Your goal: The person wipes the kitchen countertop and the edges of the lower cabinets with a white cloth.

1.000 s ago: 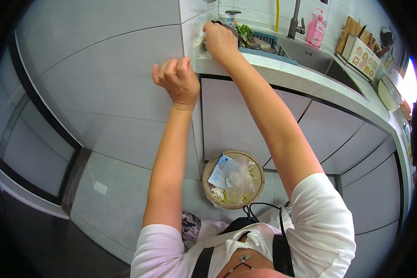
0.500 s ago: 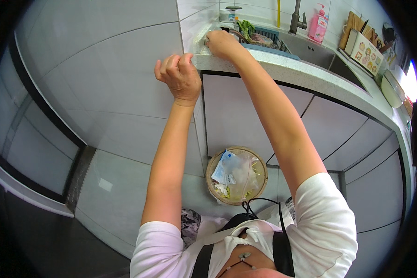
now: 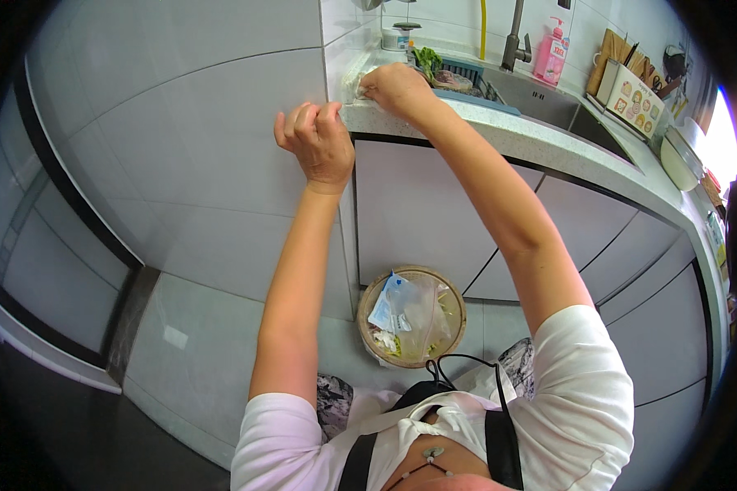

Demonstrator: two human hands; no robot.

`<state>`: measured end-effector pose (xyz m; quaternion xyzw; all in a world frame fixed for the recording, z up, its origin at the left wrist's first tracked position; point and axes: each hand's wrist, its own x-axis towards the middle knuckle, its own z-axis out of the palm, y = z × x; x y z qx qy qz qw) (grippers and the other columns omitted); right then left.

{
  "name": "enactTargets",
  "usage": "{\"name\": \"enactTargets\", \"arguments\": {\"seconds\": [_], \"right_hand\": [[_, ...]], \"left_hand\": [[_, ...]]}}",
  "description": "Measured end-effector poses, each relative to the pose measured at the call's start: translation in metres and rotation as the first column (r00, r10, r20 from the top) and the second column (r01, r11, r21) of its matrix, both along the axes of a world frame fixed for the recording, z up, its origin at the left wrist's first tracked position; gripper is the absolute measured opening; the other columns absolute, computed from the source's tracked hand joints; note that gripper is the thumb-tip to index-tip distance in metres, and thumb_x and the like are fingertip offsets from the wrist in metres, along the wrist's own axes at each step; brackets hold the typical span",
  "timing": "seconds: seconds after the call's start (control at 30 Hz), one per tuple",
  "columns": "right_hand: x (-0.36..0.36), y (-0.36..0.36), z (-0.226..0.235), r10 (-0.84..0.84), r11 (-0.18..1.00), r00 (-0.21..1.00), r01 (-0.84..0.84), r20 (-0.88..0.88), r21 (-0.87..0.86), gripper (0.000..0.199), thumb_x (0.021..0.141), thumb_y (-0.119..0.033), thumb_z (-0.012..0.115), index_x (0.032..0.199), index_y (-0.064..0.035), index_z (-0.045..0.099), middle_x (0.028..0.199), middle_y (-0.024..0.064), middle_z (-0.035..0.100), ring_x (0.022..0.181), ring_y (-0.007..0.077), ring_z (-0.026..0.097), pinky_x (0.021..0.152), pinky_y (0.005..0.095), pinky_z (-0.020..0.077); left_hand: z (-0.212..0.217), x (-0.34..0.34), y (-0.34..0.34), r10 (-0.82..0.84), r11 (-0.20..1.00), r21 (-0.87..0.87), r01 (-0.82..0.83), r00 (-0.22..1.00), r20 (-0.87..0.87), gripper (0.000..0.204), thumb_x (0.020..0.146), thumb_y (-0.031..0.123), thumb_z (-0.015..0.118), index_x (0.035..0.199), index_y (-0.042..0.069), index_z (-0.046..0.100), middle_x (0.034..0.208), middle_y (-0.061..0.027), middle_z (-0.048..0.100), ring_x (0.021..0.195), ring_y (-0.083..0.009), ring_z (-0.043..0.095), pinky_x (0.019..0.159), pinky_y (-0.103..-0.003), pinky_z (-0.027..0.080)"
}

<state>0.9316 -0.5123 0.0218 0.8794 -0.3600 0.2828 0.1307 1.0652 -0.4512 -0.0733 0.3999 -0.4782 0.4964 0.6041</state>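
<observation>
My right hand (image 3: 397, 88) is over the left end of the speckled white counter (image 3: 475, 113), close to the tiled wall. Its fingers are bent together at a pale, see-through bit of material (image 3: 351, 87) whose kind I cannot make out. Lower and to the left, my left hand (image 3: 318, 147) is raised in front of the wall with its fingers curled in. Whatever those fingers hold, if anything, is hidden. Just beyond the right hand, green leaves (image 3: 427, 62) and a pinkish item (image 3: 452, 80) lie in a blue-grey drain basket (image 3: 499, 105).
A steel sink (image 3: 549, 105) with a tap (image 3: 513, 45) is set in the counter. Pink pump bottle (image 3: 552, 54), knife block (image 3: 633, 96) and bowls (image 3: 681, 158) stand along the back and right. On the floor below, a round bin (image 3: 368, 348) holds plastic bags and scraps.
The whole view has shifted slightly left and down. My right hand has come a little nearer the counter's front edge; my left hand keeps its curled pose.
</observation>
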Motion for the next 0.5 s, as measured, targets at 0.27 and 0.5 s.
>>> {"name": "enactTargets", "arguments": {"seconds": [0.27, 0.5], "right_hand": [[0.014, -0.024, 0.002, -0.152, 0.98, 0.988, 0.145, 0.041, 0.137, 0.022, 0.079, -0.008, 0.056, 0.095, -0.0125, 0.071, 0.095, 0.0183, 0.067, 0.088, 0.0368, 0.065, 0.08, 0.0417, 0.0518], [0.001, 0.003, -0.004, 0.14, 0.988, 0.989, -0.144, -0.056, -0.063, 0.016, 0.077, -0.012, 0.056, 0.085, -0.0098, 0.07, 0.077, 0.0181, 0.065, 0.076, 0.0372, 0.063, 0.072, 0.0438, 0.0512]], "left_hand": [[-0.002, -0.001, 0.0, -0.01, 1.0, 0.028, 0.01, 1.0, 0.011, 0.024, 0.079, 0.005, 0.059, 0.1, 0.016, 0.055, 0.107, -0.0024, 0.039, 0.109, -0.0214, 0.041, 0.102, -0.051, 0.022], [0.001, -0.001, -0.004, 0.007, 1.0, 0.002, -0.007, 1.0, -0.005, 0.031, 0.075, 0.005, 0.064, 0.102, 0.018, 0.054, 0.103, -0.0014, 0.039, 0.108, -0.0209, 0.043, 0.103, -0.051, 0.025]]}}
